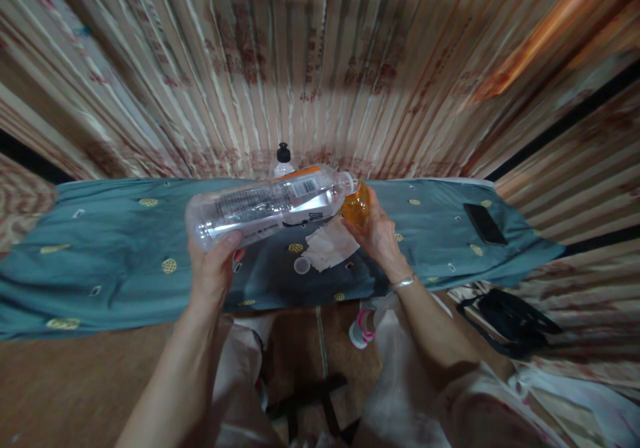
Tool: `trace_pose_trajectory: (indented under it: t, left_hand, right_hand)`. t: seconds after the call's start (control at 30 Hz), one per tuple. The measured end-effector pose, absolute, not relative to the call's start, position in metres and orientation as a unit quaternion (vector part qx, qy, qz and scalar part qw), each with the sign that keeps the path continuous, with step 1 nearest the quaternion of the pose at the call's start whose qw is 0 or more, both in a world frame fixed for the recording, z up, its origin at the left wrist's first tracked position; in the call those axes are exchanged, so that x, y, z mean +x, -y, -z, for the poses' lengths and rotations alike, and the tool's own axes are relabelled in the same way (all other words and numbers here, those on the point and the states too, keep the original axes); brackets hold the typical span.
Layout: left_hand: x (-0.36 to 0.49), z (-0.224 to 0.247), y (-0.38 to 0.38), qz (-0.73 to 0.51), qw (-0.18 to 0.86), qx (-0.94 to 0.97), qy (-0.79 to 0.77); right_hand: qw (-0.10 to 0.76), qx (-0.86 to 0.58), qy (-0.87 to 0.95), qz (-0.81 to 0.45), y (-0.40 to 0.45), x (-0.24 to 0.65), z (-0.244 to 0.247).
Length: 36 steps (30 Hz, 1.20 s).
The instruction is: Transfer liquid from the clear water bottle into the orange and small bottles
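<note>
the left grip (215, 265) clasps a long, clear plastic bottle (260, 205), slightly tilted, pointing right; the right grip (374, 228) clasps a rounded amber container (356, 209).

The light is dim and soft, with a warm orange glow on the upper right of the pleated beige fabric curtain with dark red print (310, 68), while a darker shade falls on the front middle of the teal patterned cloth (125, 241) and deepens beneath it. White glare streaks the long clear plastic bottle with a silver label (250, 205) (its small print is too soft to read), and the small rounded amber translucent container (356, 207) shows lighter glints. Wide-angle distortion fans the curtain's folds outward, and the outer edges look smeared.
</note>
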<state>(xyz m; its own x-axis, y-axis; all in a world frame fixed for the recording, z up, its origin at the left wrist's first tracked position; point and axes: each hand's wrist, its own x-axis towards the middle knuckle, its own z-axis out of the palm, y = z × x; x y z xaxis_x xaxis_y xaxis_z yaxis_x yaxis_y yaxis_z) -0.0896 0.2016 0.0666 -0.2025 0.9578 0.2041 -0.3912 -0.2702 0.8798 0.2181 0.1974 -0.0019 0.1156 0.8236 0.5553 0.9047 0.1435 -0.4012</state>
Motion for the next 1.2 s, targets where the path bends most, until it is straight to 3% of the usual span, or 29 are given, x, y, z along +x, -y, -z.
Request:
trace_pose_trajectory:
  t: [1.2]
  left_hand:
    - [-0.0894, -0.0662, -0.202, -0.69, 0.491, 0.406, -0.344]
  right_hand:
    - [0.34, -0.655, 0.671, 0.068, -0.1978, 0.2188, 0.0017]
